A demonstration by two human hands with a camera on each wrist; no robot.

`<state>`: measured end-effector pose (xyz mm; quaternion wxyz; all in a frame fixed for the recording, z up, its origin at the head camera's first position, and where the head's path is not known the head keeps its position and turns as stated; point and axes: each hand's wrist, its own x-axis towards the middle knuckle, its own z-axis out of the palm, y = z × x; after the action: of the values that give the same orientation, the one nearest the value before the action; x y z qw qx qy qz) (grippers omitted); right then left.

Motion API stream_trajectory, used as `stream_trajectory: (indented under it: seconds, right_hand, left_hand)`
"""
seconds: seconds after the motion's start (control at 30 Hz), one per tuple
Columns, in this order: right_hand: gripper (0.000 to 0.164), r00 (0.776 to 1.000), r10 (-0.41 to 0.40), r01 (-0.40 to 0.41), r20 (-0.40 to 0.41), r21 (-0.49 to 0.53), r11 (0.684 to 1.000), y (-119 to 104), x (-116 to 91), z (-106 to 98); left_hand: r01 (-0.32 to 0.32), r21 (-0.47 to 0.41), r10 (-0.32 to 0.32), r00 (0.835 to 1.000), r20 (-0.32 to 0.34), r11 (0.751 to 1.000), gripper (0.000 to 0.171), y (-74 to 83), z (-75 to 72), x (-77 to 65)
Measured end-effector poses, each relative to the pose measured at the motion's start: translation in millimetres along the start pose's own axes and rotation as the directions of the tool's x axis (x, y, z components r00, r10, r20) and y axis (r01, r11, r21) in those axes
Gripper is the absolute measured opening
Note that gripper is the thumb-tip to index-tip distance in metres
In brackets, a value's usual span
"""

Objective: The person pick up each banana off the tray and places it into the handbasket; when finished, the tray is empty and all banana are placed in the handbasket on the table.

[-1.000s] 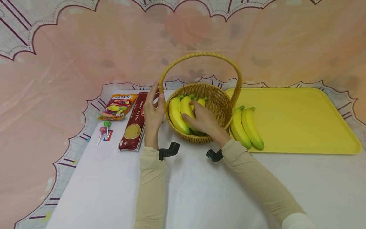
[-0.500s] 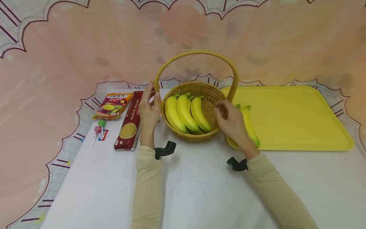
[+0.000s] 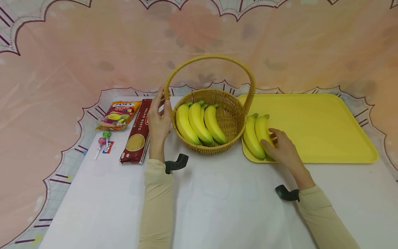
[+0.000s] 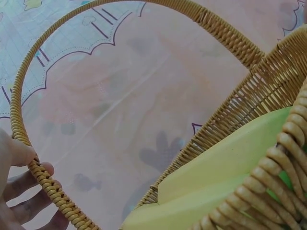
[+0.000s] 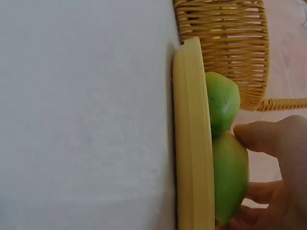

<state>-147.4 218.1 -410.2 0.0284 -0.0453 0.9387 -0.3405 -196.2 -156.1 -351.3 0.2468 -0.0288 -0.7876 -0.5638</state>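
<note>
In the head view, a woven basket [image 3: 228, 122] with a tall arched handle stands mid-table. Several yellow bananas [image 3: 185, 124] lie in its left half. My left hand [image 3: 159, 119] holds the base of the handle on the left side, thumb in front and fingers behind, as the left wrist view shows on the handle [image 4: 50, 189]. Two more bananas lie side by side on the left end of a yellow tray [image 3: 317, 128]. My right hand [image 3: 284, 148] grips the right-hand banana [image 3: 262, 129], its thumb between the two. In the right wrist view, fingers reach round that banana's far side [image 5: 230, 177].
Left of the basket lies a dark red spaghetti pack [image 3: 136, 138]. Beyond it are an orange candy bag [image 3: 119, 114] and two lollipops [image 3: 104, 138], one green, one pink. The tray's left edge sits close to the basket. A patterned cloth [image 3: 124, 52] hangs behind the table.
My right hand has let go of a banana in the basket, come out to the right and reached the right-hand banana on the tray. My left hand has stayed on the handle.
</note>
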Motion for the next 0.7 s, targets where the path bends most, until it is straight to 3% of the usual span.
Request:
stream_trajectory:
  seconds: [0.1, 0.23, 0.47, 0.7]
  right_hand:
    - [0.065, 0.999, 0.030, -0.031, 0.031, 0.018, 0.999, 3.5, -5.3, -1.9]
    - [0.061, 1.000, 0.022, -0.022, -0.008, 0.043, 0.999, -0.6, -16.4, -8.4]
    - [0.051, 0.990, -0.089, 0.096, -0.108, 0.059, 0.994, -16.8, -47.6, -17.5]
    - [0.046, 0.968, -0.187, 0.206, -0.165, 0.106, 0.973, -36.8, -73.6, -17.9]
  left_hand:
    - [-0.005, -0.004, 0.005, 1.000, 0.007, 1.000, 0.045, -1.2, -0.3, -0.2]
    - [0.000, -0.007, 0.000, 1.000, 0.004, 1.000, 0.045, -2.7, -0.4, -1.5]
    - [0.007, -0.009, -0.007, 1.000, -0.002, 1.000, 0.045, -2.1, -0.7, -0.3]
    - [0.027, 0.009, -0.027, 1.000, 0.004, 1.000, 0.045, 29.0, -3.0, -6.9]
